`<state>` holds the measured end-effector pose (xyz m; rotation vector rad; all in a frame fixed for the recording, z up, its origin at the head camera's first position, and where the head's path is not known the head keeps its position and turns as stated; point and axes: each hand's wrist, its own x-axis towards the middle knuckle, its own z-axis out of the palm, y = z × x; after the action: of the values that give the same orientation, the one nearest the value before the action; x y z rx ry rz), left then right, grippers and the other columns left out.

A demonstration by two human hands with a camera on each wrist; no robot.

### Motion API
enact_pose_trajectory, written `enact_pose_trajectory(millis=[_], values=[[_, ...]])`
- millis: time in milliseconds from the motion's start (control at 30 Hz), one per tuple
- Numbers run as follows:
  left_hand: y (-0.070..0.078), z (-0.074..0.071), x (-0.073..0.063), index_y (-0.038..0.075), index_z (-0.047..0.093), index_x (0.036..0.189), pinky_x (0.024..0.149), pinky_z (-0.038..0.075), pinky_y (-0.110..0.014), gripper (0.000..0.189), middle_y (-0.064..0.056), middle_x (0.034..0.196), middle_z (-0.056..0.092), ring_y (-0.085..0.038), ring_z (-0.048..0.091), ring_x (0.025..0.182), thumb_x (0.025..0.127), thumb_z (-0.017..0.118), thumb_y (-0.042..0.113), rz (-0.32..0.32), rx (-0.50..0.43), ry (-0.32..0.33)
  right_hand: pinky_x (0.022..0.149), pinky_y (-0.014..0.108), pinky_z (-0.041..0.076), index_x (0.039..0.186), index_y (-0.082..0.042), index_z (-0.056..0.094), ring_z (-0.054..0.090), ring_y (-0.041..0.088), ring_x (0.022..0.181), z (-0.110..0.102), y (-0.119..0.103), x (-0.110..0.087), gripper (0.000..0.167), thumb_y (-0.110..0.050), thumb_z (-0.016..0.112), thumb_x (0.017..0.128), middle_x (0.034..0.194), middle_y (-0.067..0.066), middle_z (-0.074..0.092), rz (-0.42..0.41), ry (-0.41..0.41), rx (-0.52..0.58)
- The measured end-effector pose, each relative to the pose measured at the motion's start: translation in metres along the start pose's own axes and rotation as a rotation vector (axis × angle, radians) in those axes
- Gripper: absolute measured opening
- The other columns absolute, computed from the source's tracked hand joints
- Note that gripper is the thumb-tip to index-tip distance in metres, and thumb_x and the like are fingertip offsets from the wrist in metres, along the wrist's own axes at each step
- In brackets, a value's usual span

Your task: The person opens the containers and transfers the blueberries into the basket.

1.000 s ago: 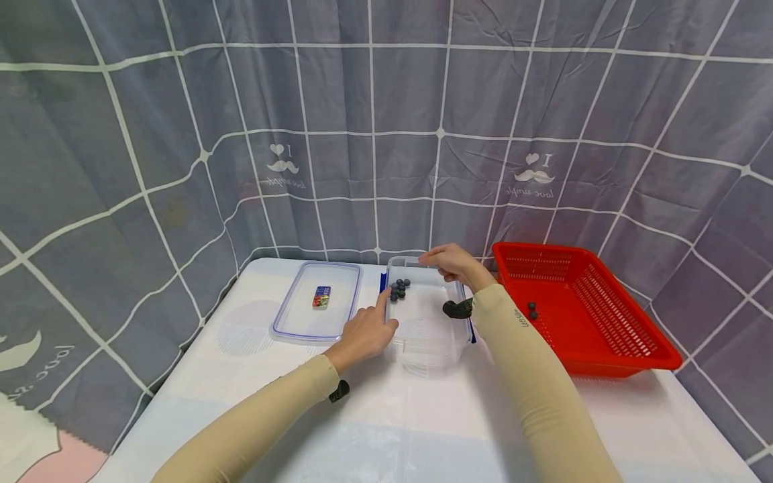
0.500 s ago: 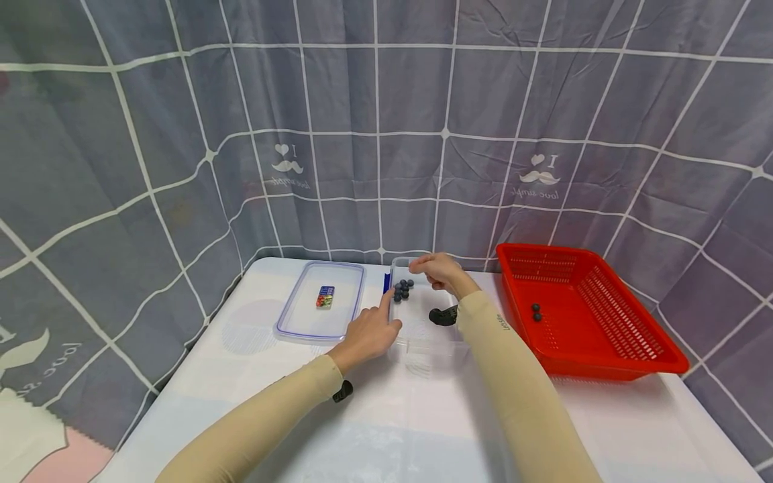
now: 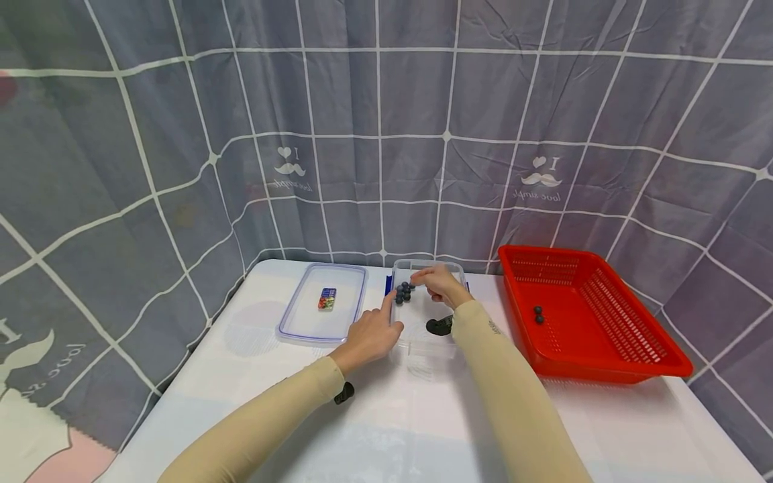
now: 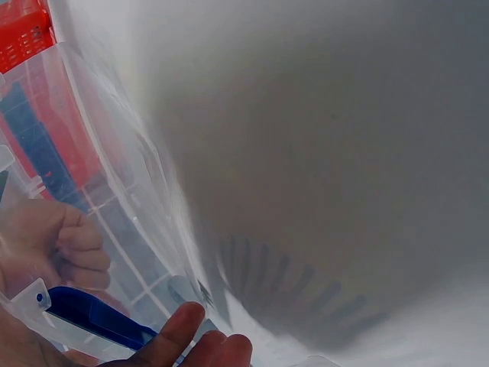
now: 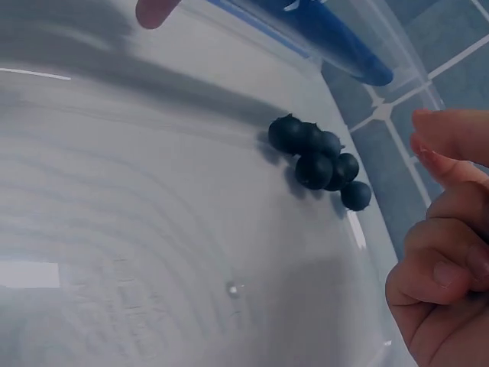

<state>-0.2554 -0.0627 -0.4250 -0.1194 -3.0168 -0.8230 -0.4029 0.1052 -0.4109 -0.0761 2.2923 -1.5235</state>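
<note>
Two bare hands meet at the centre of the head view: the left hand (image 3: 374, 333) has its index finger straight, thumb apart, at the left wall of a clear container (image 3: 417, 327); the right hand (image 3: 443, 284) stretches its index finger toward dark berries (image 5: 313, 170), other fingers curled, contact unclear. A black wrist piece (image 3: 439, 326) hides some container floor. Left of centre lies a clear lid (image 3: 302, 305); at right, a red basket (image 3: 594, 370) holds two berries (image 3: 539, 319). The dark berries cluster in the container's upper left.
</note>
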Motion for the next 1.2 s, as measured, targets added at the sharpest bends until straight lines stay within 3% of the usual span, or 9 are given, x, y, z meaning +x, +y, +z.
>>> enact_pose_trajectory(millis=[200, 400, 800, 1200], values=[[0.000, 0.001, 0.002, 0.025, 0.019, 0.162, 0.064, 0.045, -0.041, 0.074, -0.016, 0.108, 0.068, -0.025, 0.059, 0.088, 0.096, 0.047, 0.040, -0.001, 0.003, 0.011, 0.047, 0.024, 0.027, 0.128, -0.005, 0.068, 0.025, 0.009, 0.046, 0.004, 0.003, 0.001, 0.038, -0.018, 0.070, 0.092, 0.051, -0.006, 0.029, 0.001, 0.037, -0.014], [0.000, 0.000, 0.002, 0.024, 0.019, 0.162, 0.063, 0.045, -0.041, 0.075, -0.016, 0.106, 0.068, -0.024, 0.058, 0.085, 0.095, 0.048, 0.040, 0.001, -0.004, 0.009, 0.047, 0.025, 0.028, 0.121, -0.009, 0.072, 0.025, 0.010, 0.046, 0.007, 0.007, 0.003, 0.032, -0.018, 0.073, 0.090, 0.050, -0.006, 0.029, 0.056, 0.055, -0.036], [0.003, -0.001, 0.002, 0.025, 0.020, 0.162, 0.064, 0.045, -0.043, 0.074, -0.016, 0.107, 0.068, -0.025, 0.059, 0.088, 0.095, 0.050, 0.038, -0.012, -0.002, 0.011, 0.051, 0.026, 0.028, 0.123, -0.009, 0.072, 0.027, 0.012, 0.050, 0.011, 0.015, 0.004, 0.036, -0.018, 0.073, 0.088, 0.053, -0.004, 0.030, 0.134, 0.079, -0.060], [0.003, -0.003, 0.003, 0.024, 0.022, 0.162, 0.066, 0.046, -0.044, 0.075, -0.017, 0.109, 0.068, -0.026, 0.060, 0.090, 0.093, 0.048, 0.040, -0.016, 0.005, 0.017, 0.050, 0.026, 0.026, 0.122, -0.010, 0.071, 0.026, 0.011, 0.049, 0.013, 0.020, 0.005, 0.036, -0.018, 0.073, 0.088, 0.052, -0.006, 0.029, 0.153, 0.081, -0.048]])
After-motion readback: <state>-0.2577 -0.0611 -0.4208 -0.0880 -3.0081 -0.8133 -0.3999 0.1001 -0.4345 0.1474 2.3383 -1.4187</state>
